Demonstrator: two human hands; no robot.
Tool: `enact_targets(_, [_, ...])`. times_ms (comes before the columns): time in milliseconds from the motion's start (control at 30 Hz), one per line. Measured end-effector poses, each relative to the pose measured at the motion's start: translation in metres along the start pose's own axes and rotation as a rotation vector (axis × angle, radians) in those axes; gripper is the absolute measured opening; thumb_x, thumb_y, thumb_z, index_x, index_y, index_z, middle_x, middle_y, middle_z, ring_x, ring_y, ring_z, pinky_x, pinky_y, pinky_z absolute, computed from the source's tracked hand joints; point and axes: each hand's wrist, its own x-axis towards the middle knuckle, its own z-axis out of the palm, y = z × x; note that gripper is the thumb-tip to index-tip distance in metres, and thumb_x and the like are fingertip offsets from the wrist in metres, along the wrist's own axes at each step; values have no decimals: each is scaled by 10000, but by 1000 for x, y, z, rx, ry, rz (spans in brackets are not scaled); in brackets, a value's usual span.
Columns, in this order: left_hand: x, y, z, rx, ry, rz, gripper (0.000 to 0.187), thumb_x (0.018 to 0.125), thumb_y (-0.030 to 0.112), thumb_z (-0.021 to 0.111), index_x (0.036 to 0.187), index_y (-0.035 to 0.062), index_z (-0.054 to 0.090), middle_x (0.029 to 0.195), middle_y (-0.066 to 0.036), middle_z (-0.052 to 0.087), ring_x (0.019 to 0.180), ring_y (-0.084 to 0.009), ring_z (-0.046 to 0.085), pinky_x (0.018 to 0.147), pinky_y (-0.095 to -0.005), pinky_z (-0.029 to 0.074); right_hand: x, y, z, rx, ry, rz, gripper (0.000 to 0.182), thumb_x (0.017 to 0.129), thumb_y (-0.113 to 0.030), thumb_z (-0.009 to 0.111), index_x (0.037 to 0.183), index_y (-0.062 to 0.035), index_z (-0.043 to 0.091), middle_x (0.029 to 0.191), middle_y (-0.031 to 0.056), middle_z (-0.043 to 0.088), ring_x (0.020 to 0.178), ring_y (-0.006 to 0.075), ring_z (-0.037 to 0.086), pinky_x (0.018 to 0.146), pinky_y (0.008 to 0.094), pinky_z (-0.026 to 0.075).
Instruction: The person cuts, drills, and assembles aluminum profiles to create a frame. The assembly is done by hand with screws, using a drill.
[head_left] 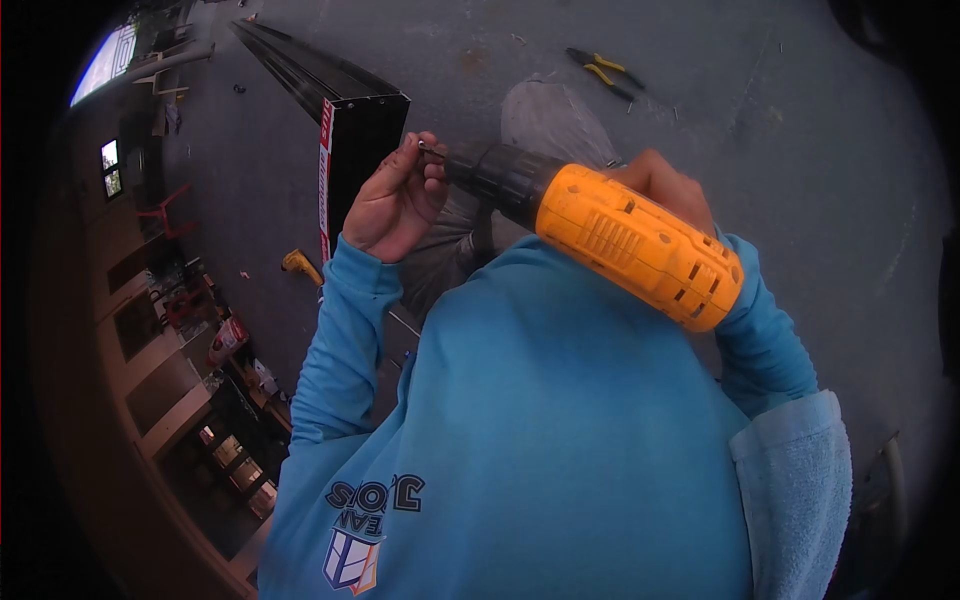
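A yellow-orange power drill (640,245) with a black chuck lies across the front of the body, its tip pointing left. My right hand (668,188) is wrapped round it on the far side, with the grip partly hidden behind the drill body. At the drill's tip, my left hand (395,205) pinches a small metal screw or bit (428,151) between thumb and fingers. Just beyond that hand stands a long black metal frame (370,130) with a red and white label strip (325,165) along its edge.
Pliers with yellow and black handles (606,72) lie on the grey floor (800,200), with a few small screws near them. A second yellow tool (300,265) rests on the floor at the left. A light blue towel (795,490) hangs at the lower right.
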Motion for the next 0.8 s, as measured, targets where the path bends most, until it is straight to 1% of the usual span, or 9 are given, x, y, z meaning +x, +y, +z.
enact_targets(167, [-3, 4, -1, 82, 7, 26, 227, 1013, 232, 464, 1062, 45, 583, 993, -58, 620, 852, -117, 616, 768, -222, 543, 17, 2, -12, -54, -100, -81, 342, 831, -278, 725, 944, -41, 505, 910, 195, 691, 771, 247, 713, 673, 319, 581])
enact_targets(233, [-3, 6, 2, 198, 73, 51, 195, 1005, 218, 488, 1035, 57, 594, 985, -58, 624, 816, -107, 614, 737, -221, 531, 22, 0, -14, -101, -124, -141, 341, 821, -279, 731, 931, -44, 510, 900, 188, 691, 751, 246, 710, 660, 323, 579])
enact_targets(333, [0, 14, 0, 347, -15, 74, 170, 996, 205, 509, 1018, 68, 608, 950, -40, 634, 808, -98, 608, 715, -229, 509, 29, -4, -15, -147, -139, -186, 362, 776, -259, 767, 935, -44, 523, 869, 166, 685, 726, 252, 698, 647, 328, 576])
enact_targets(433, [1, 25, -2, 467, 24, 18, 165, 989, 209, 527, 1018, 78, 621, 911, -16, 638, 808, -91, 600, 712, -238, 488, 34, -9, -12, -244, -153, -240, 374, 750, -226, 782, 961, -40, 536, 834, 139, 669, 723, 244, 680, 640, 323, 569])
enact_targets(467, [4, 23, -3, 464, 28, 16, 165, 989, 209, 527, 1018, 78, 621, 911, -16, 638, 808, -91, 600, 712, -238, 488, 35, -9, -8, -355, -157, -255, 363, 747, -202, 779, 970, -41, 542, 845, 128, 664, 740, 241, 673, 650, 326, 564])
enact_targets(533, [11, 12, -3, 243, 263, 122, 179, 981, 227, 544, 1043, 81, 628, 905, -4, 641, 845, -110, 612, 770, -271, 505, 37, -6, 3, -485, -133, -273, 328, 744, -137, 759, 982, -43, 553, 872, 104, 648, 785, 237, 654, 681, 346, 544])
enact_targets(567, [15, 9, 0, 244, 264, 120, 179, 981, 227, 544, 1043, 81, 628, 905, -4, 641, 845, -110, 612, 770, -271, 505, 40, -4, 9, -483, -132, -272, 328, 744, -137, 759, 982, -43, 553, 872, 104, 648, 785, 237, 654, 681, 346, 544])
enact_targets(633, [23, 4, 6, -2, 322, 151, 218, 981, 260, 538, 1085, 88, 623, 915, -8, 646, 888, -134, 624, 837, -318, 513, 44, 3, 18, -476, -85, -219, 326, 740, -120, 755, 977, -45, 543, 872, 107, 634, 792, 243, 647, 686, 351, 529])
enact_targets(800, [23, 6, -5, -19, 295, 160, 266, 992, 296, 504, 1130, 92, 604, 956, -21, 651, 929, -164, 629, 904, -367, 501, 48, 12, 36, -437, -79, -160, 327, 743, -119, 747, 969, -48, 522, 846, 113, 615, 762, 249, 630, 669, 345, 517])
